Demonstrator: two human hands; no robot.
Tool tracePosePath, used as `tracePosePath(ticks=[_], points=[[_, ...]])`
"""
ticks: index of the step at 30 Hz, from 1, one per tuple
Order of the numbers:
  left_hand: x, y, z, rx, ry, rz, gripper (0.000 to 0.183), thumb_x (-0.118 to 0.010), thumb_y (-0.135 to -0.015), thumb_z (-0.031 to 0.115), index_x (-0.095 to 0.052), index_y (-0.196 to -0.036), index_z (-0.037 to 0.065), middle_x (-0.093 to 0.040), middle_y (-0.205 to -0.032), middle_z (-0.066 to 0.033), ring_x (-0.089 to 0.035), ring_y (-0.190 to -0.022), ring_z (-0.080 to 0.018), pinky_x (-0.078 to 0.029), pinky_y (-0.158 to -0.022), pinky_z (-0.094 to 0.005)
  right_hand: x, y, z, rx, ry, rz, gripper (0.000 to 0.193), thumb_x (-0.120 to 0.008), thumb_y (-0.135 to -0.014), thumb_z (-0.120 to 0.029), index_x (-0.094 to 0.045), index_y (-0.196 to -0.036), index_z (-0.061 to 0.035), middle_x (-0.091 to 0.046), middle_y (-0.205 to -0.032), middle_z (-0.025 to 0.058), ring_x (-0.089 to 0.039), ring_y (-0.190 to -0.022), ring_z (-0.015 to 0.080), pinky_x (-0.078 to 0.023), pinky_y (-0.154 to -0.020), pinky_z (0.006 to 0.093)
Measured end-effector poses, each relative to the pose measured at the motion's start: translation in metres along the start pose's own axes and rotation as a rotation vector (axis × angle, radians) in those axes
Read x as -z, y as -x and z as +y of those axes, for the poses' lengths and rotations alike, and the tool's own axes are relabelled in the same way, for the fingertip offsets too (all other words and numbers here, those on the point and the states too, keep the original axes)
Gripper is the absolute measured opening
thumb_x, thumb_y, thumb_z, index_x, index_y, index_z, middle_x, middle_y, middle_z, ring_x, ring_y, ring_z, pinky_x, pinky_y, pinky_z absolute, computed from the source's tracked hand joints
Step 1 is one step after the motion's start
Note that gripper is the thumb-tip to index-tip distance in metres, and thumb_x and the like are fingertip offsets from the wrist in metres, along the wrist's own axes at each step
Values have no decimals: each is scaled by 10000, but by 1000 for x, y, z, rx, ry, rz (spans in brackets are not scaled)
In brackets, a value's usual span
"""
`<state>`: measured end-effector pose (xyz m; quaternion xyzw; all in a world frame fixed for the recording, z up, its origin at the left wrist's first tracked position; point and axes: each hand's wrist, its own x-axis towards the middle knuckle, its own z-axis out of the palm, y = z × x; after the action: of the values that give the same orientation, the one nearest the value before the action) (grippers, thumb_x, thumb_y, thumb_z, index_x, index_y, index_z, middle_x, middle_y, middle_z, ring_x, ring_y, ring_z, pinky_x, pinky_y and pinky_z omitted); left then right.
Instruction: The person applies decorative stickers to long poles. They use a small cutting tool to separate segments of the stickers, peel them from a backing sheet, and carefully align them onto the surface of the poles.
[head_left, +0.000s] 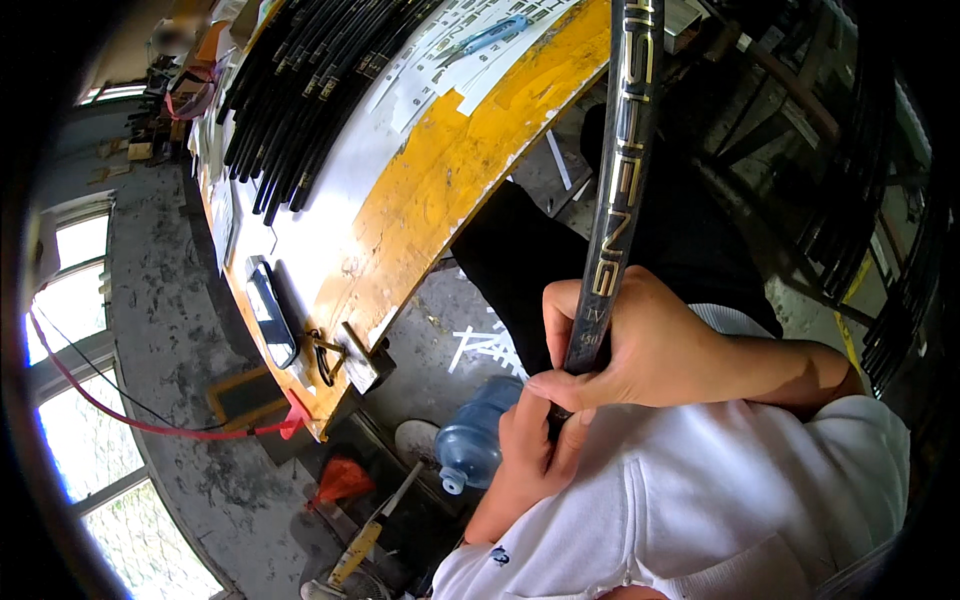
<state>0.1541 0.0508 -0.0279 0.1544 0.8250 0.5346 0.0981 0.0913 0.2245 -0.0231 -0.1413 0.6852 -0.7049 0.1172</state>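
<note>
A long, glossy black rod (625, 150) with gold lettering runs upright in front of me, its top beyond the upper edge of the view. My right hand (645, 345) is wrapped round its lower part, thumb laid along the shaft. Just below, my left hand (535, 440) is closed around the rod's bottom end, most of which is hidden by the fingers. The two hands meet at the thumbs, close in front of my white top.
Left lies a worn yellow table (440, 190), bearing a pile of black rods (310, 90), printed sheets (410, 95), a light-blue cutter (490, 38) and a dark glossy device (270, 312). A metal clamp (362, 362) sits at its corner. A blue water jug (475, 430) lies below.
</note>
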Motion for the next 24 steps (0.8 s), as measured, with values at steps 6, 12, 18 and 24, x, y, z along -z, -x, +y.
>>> tracePosePath(ticks=[6, 12, 18, 24], points=[[4, 2, -5, 28, 38, -35, 179, -624, -846, 13, -556, -1010, -5, -624, -797, -106, -617, -651, -202, -460, -603, -265, -2, -1, 2, 11, -4, 8, 278, -776, -724, -186, -536, -685, -51, -580, -570, 27, -553, -509, 94, -395, -481, 241], [1, 0, -6, 24, 110, 23, 171, -632, -844, 14, -559, -997, -10, -631, -811, -107, -629, -666, -201, -467, -613, -263, -2, -3, 1, 6, -19, 7, 281, -771, -733, -184, -528, -683, -52, -565, -563, 28, -539, -501, 100, -389, -476, 253], [4, -2, -6, 20, 1, -10, 183, -646, -836, 22, -566, -1000, 4, -623, -811, -107, -613, -641, -217, -457, -593, -270, -1, -4, 4, -22, -31, -7, 285, -770, -741, -192, -528, -684, -53, -565, -569, 28, -533, -499, 103, -384, -475, 256], [2, 1, -7, 101, -71, 9, 207, -657, -826, 35, -551, -999, -1, -575, -712, -119, -556, -558, -243, -425, -532, -284, -2, -4, 11, 49, -19, 20, 275, -753, -761, -190, -531, -675, -52, -565, -551, 35, -532, -480, 109, -376, -463, 255]])
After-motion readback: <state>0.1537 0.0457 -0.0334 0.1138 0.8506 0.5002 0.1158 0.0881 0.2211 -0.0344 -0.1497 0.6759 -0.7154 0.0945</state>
